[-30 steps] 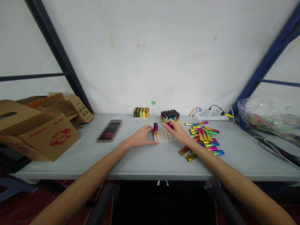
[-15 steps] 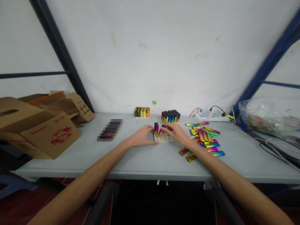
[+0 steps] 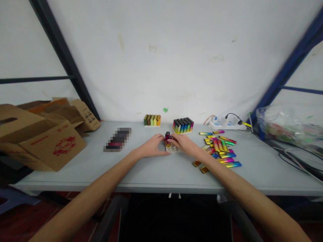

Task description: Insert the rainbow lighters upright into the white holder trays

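Magenta lighter (image 3: pixel 167 140): upright, long axis vertical, at left end of white tray (image 3: pixel 174 150). Dark-topped lighter (image 3: pixel 171 137): just beside it, pinched in right hand (image 3: pixel 183 143), mostly hidden, tilt unclear. Left hand (image 3: pixel 153 147): thumb and fingers spread at tray's left. Carton (image 3: pixel 54 144): red print, illegible.

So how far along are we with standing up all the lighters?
Two groups look done at the back: the green-to-orange lighters and the rainbow lighters. The right hand has another lighter at the white tray, where empty holes show. The loose lighters lying on the right are left.
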Motion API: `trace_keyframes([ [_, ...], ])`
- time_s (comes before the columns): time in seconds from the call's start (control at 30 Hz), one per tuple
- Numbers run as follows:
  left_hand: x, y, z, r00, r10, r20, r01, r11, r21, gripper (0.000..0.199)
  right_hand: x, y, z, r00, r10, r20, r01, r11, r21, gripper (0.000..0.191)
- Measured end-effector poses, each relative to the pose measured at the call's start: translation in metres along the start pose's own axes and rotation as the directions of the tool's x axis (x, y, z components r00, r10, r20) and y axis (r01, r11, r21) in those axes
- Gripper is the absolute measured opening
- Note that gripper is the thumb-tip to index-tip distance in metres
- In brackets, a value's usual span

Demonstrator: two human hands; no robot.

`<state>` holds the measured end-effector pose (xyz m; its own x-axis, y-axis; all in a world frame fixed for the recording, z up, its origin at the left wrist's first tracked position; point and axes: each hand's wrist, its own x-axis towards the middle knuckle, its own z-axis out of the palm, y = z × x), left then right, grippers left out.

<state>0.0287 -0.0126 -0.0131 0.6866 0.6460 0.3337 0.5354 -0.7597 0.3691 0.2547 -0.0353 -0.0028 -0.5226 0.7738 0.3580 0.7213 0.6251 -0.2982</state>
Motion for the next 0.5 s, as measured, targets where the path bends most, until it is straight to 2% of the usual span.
trace_keyframes([
  [0.13, 0.0, 0.002, -0.001, 1.0, 0.007, 0.009, -0.007, 1.0, 0.007, 0.059, 0.002, -0.009, 0.001, 0.993, 0.12, 0.02, -0.113, 0.972, -0.204, 0.037],
  [0.23, 0.0, 0.004, -0.003, 1.0, 0.004, 0.011, -0.004, 1.0, 0.007, 0.056, 0.0, -0.01, 0.003, 0.99, 0.12, 0.079, -0.092, 0.953, -0.288, 0.042],
  [0.37, 0.0, 0.003, -0.003, 1.0, 0.001, 0.013, -0.001, 1.0, 0.015, 0.055, -0.003, -0.003, 0.002, 0.992, 0.022, 0.125, 0.01, 0.968, -0.252, 0.037],
  [0.5, 0.0, -0.001, -0.001, 1.0, -0.005, 0.009, 0.005, 1.0, 0.019, 0.059, -0.006, 0.012, -0.015, 0.993, 0.012, 0.113, 0.009, 0.983, -0.182, 0.043],
])
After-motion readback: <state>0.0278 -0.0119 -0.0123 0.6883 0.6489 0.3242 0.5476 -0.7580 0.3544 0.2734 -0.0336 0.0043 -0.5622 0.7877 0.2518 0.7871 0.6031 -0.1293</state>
